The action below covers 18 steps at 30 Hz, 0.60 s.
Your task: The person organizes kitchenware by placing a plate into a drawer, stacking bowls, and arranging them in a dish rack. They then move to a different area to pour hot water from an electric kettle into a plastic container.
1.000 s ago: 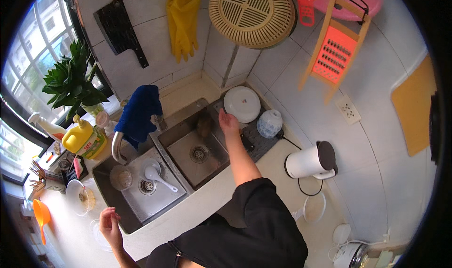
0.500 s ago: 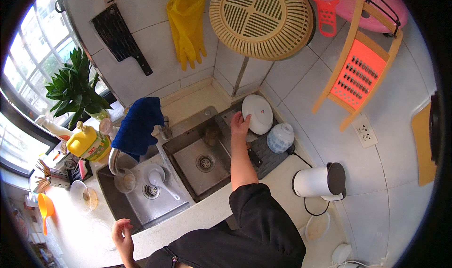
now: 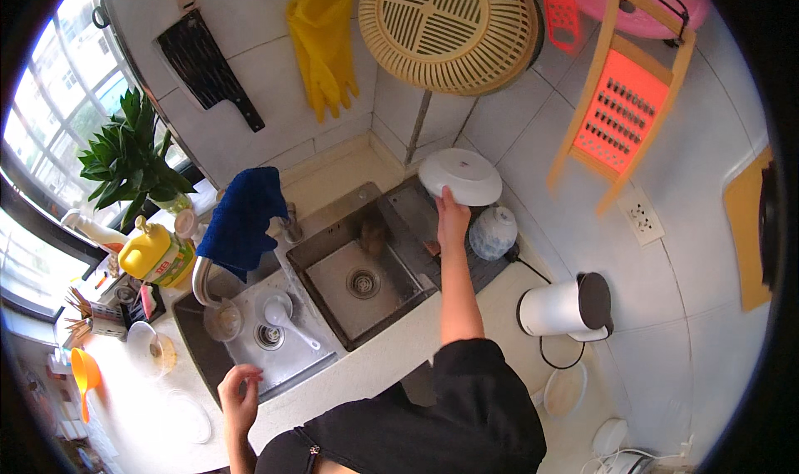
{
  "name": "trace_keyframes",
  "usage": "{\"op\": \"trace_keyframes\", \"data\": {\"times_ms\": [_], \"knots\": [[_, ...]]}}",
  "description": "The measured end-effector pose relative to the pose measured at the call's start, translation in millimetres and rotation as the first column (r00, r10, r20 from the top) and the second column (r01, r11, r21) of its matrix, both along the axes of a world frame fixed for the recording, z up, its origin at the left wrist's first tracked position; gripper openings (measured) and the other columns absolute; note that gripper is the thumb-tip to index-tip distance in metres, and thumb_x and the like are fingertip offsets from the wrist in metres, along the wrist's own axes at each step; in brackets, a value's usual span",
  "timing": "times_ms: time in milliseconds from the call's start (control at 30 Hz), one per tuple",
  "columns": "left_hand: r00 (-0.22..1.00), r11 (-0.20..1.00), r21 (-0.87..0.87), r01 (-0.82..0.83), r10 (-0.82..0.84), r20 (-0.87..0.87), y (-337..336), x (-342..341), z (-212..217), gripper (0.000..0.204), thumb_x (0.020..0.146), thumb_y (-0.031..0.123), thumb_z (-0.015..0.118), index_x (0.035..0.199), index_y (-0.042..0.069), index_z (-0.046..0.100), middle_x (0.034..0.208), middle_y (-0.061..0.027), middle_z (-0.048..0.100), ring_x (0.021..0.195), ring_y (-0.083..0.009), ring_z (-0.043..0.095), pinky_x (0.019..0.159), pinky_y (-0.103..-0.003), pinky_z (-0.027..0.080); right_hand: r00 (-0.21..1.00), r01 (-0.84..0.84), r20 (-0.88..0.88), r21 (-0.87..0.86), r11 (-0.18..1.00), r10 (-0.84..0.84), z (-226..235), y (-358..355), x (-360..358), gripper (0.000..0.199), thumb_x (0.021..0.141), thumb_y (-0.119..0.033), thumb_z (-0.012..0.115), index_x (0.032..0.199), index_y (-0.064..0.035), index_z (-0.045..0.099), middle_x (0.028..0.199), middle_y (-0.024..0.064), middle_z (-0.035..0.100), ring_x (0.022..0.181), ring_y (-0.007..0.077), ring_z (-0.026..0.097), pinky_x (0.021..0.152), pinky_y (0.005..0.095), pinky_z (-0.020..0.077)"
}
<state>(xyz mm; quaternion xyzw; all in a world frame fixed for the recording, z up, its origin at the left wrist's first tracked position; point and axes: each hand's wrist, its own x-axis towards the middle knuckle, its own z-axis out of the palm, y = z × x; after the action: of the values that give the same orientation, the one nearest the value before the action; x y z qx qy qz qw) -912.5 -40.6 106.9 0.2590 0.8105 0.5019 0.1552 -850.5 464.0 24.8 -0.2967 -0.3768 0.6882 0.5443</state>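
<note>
A white plate (image 3: 461, 177) is pinched at its near edge by my right hand (image 3: 452, 214), its underside turned up. Below it lies the dark drainboard mat (image 3: 408, 216) at the right of the sink. Just right of my right forearm stand upturned blue-and-white bowls (image 3: 493, 234). My left hand (image 3: 240, 392) hovers by the front edge of the left sink basin (image 3: 291, 376), fingers loosely curled and apart, with nothing in it. In that basin are a white spoon (image 3: 287, 322) and a clear bowl (image 3: 222, 320).
A blue cloth (image 3: 241, 224) drapes over the faucet. The right basin (image 3: 333, 282) is bare metal with a drain. A white kettle (image 3: 553, 307) stands right of my arm. A yellow jug (image 3: 154, 253) and a plant (image 3: 133, 158) stand by the window; a grater (image 3: 620, 112) hangs on the wall.
My right hand has taken hold of the white plate and lifted and tilted it up off the mat, moving rightward. My left hand has moved slightly up and right.
</note>
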Motion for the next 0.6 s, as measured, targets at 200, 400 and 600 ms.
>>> {"op": "trace_keyframes", "data": {"times_ms": [200, 400, 600], "knots": [[0.812, 0.927, 0.376, 0.005, -0.223, 0.539, 60.6, 3.0, 14.4, 0.025, 0.087, 0.009, 0.051, 0.108, -0.003, 0.050, 0.096, -0.0122, 0.059, 0.082, -0.0160, 0.057, 0.076, -0.030, 0.046, 0.443, -0.720, 0.883, 0.248, 0.648, 0.155, 103.8, -136.2, 74.9, 0.023, 0.078, -0.020, 0.063, 0.079, 0.0027, 0.062, 0.076, 0.0120, 0.063, 0.071, 0.0120, 0.059, 0.059, 0.0276, 0.0449], [0.311, 0.908, 0.408, 0.091, -0.415, 0.855, 82.5, 19.9, 20.6, 0.047, 0.090, 0.041, 0.037, 0.116, 0.002, 0.039, 0.096, -0.0132, 0.057, 0.081, -0.0198, 0.057, 0.077, -0.036, 0.046, 0.353, -0.925, 0.921, 0.370, 0.087, -0.167, 105.6, -239.4, 147.2, 0.014, 0.074, -0.016, 0.055, 0.067, -0.0032, 0.054, 0.070, 0.0107, 0.053, 0.063, 0.0277, 0.058, 0.056, 0.0388, 0.0482], [0.206, 0.909, 0.169, 0.380, -0.261, 0.943, 59.4, 55.0, -22.1, 0.026, 0.085, 0.019, 0.050, 0.106, 0.005, 0.044, 0.089, -0.0109, 0.056, 0.074, -0.0199, 0.059, 0.065, -0.034, 0.050, 0.292, -0.950, 0.898, 0.313, 0.012, -0.330, 101.5, -314.1, 221.7, 0.008, 0.069, -0.013, 0.054, 0.065, -0.0070, 0.051, 0.071, 0.0059, 0.051, 0.065, 0.0219, 0.055, 0.055, 0.0345, 0.0465]]}}
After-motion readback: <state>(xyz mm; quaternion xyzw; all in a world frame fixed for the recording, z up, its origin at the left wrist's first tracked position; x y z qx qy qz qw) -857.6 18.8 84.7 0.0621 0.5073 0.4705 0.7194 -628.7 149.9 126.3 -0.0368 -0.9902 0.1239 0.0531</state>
